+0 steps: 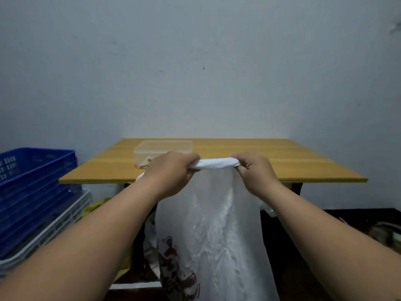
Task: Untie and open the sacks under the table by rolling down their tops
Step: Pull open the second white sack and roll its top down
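left hand [171,172] and right hand [255,170] each clench one end of the rolled top edge of the white sack [214,231], fingers curled round the roll. sack hangs in front of the table [303,168], its top lifted level with the tabletop, body draping below the front edge. to roll well, i'd keep both ends level, turn the wrists together, keep the roll tight and even. clear container [152,151] sits on the table behind the left hand.
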